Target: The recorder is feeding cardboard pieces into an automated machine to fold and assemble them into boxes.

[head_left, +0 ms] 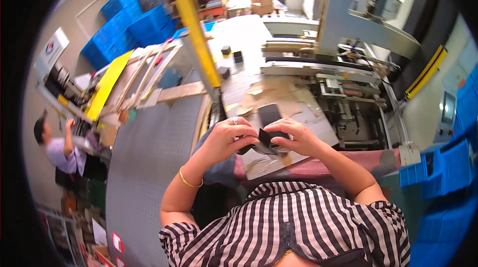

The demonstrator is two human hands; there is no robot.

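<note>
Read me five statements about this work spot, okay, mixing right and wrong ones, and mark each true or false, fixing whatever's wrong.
1. The left hand and right hand are both at a black piece. True.
2. The bangle is on the right wrist. False: the gold bangle is on the left wrist.
3. Blue crates are piled at the upper left of the picture. True.
4. The co-worker at the left wears a red top. False: the co-worker wears pale purple.
5. The person wearing the camera has on a striped top. True.
</note>
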